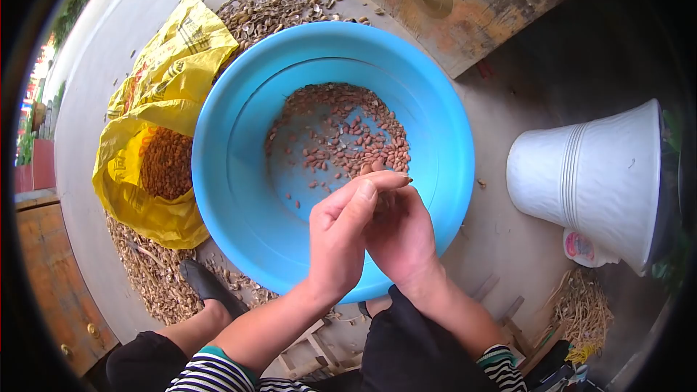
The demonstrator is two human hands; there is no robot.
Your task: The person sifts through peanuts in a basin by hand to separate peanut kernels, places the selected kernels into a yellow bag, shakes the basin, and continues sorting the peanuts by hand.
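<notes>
A large blue basin (334,40) stands in the middle, with reddish-brown peanut kernels (374,147) and bits of shell on its bottom. Over the basin's near part, my left hand (347,225) and my right hand (406,236) are held together. The left thumb and fingers close over the cupped right hand. Something brownish shows between the palms, too hidden to name. Left of the basin, a yellow bag (120,167) lies open with many kernels (165,163) inside.
Peanut shells (272,11) lie in heaps behind the basin and at the lower left. A white bucket (581,170) is on the right, a bundle of dry stalks (581,308) below it. A worn wooden door panel (472,0) borders the top. My shoe (207,287) is near the basin's lower left.
</notes>
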